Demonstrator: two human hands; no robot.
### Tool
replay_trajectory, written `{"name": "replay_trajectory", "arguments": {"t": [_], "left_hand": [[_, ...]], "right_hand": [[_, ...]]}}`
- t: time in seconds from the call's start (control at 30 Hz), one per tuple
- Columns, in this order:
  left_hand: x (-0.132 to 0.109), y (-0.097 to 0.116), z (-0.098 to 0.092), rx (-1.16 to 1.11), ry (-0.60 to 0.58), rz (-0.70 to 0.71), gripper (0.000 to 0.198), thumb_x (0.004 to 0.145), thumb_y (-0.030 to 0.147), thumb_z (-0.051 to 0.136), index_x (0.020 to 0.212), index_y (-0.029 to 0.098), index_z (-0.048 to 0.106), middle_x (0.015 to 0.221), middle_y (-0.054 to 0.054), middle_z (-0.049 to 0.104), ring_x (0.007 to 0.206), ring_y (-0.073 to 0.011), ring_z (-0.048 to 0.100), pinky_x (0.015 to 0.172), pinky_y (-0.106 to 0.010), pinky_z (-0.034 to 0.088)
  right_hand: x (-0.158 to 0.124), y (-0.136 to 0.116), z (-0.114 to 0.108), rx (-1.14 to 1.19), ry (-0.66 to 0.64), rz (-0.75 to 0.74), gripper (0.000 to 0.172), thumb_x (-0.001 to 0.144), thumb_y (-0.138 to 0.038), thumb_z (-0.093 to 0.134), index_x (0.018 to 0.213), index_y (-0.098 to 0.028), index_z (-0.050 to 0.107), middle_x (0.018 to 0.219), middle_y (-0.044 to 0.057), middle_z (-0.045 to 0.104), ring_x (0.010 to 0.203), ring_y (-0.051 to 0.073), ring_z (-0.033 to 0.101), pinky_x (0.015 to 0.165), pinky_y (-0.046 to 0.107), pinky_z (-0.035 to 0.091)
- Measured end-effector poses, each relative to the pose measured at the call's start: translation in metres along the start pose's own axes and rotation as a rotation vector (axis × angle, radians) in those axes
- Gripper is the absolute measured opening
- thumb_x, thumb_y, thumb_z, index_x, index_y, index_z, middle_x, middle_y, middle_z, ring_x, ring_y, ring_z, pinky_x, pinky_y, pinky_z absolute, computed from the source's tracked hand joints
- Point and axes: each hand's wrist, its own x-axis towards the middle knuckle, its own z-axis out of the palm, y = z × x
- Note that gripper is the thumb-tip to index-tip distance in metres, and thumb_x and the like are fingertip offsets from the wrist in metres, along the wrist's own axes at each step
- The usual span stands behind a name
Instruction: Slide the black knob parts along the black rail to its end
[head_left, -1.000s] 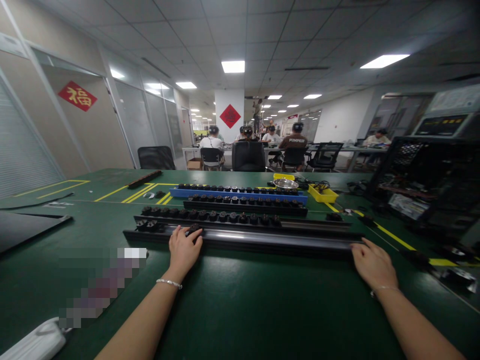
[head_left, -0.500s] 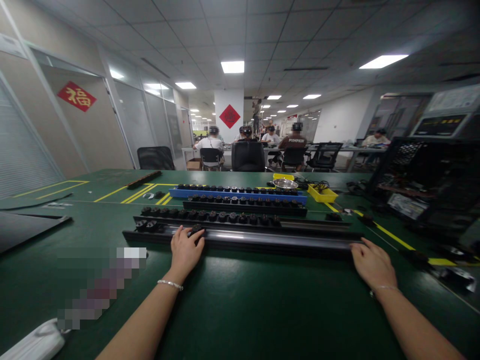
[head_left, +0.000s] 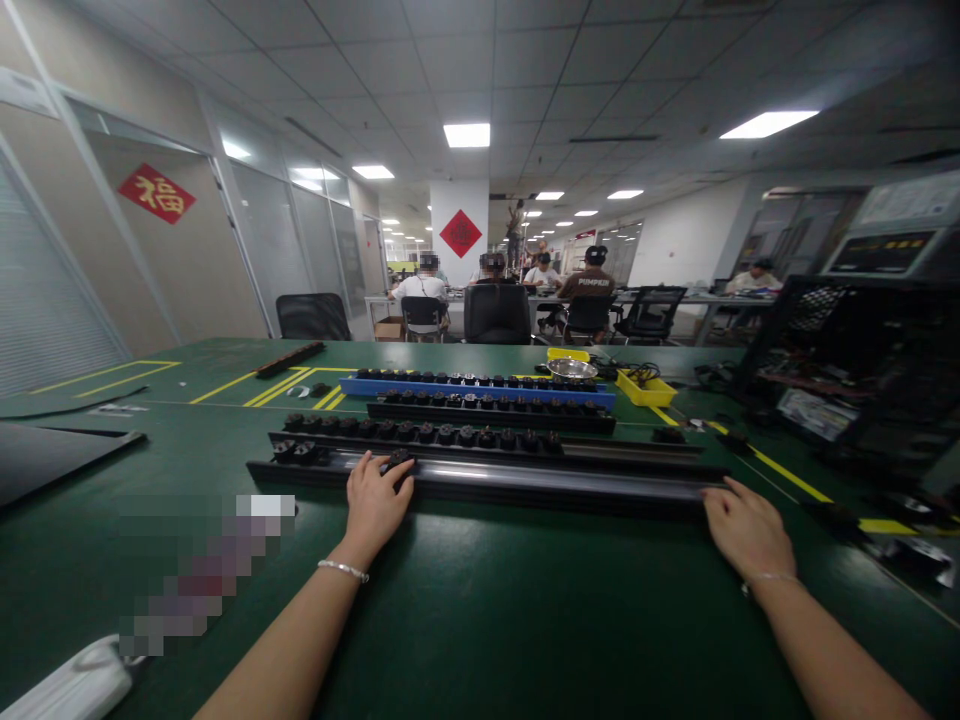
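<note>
A long black rail (head_left: 525, 482) lies across the green bench in front of me. My left hand (head_left: 376, 498) rests on its left part, fingers curled over a small black knob (head_left: 397, 459) sitting in the rail. My right hand (head_left: 746, 532) lies with its fingers on the rail's right end. Two more black knobs (head_left: 294, 450) sit at the rail's left end. Behind it lie a second black rail (head_left: 420, 436) lined with several knobs, a third black rail (head_left: 487, 408) and a blue rail (head_left: 476, 386), both full of knobs.
A yellow tray (head_left: 646, 388) and a metal bowl (head_left: 571, 367) stand at the back. A black crate (head_left: 847, 360) with equipment is at the right. A white object (head_left: 64, 685) lies at the near left. Several people sit at far tables.
My left hand has slid a little to the right along the rail with the knob under its fingers. My right hand has stayed put.
</note>
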Motion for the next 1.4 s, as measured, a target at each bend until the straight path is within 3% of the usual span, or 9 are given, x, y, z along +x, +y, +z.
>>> {"name": "replay_trajectory", "arguments": {"t": [0.33, 0.73, 1.4], "left_hand": [[-0.0006, -0.0001, 0.0010, -0.009, 0.000, 0.029, 0.031, 0.081, 0.032, 0.053, 0.109, 0.029, 0.067, 0.116, -0.008, 0.058, 0.126, -0.0304, 0.035, 0.102, -0.046, 0.032], [-0.0009, 0.0001, 0.0010, -0.010, -0.005, 0.041, 0.030, 0.082, 0.032, 0.052, 0.108, 0.031, 0.067, 0.117, -0.006, 0.059, 0.126, -0.0300, 0.035, 0.102, -0.047, 0.032], [-0.0006, 0.0008, 0.0022, -0.041, -0.005, 0.075, 0.030, 0.081, 0.032, 0.053, 0.107, 0.033, 0.067, 0.115, -0.005, 0.061, 0.126, -0.0297, 0.037, 0.103, -0.046, 0.032]], "right_hand": [[-0.0026, -0.0039, -0.0016, 0.008, 0.051, -0.007, 0.048, 0.082, -0.041, 0.024, 0.095, -0.020, 0.066, 0.129, 0.012, 0.051, 0.125, 0.028, 0.039, 0.100, 0.047, 0.035], [-0.0026, -0.0063, -0.0057, 0.041, 0.009, 0.043, 0.050, 0.083, -0.045, 0.025, 0.098, -0.021, 0.066, 0.132, 0.011, 0.049, 0.126, 0.031, 0.037, 0.101, 0.051, 0.034], [-0.0013, -0.0021, 0.0001, 0.011, 0.034, -0.012, 0.050, 0.083, -0.041, 0.023, 0.098, -0.019, 0.066, 0.130, 0.013, 0.051, 0.124, 0.029, 0.039, 0.100, 0.049, 0.034]]}}
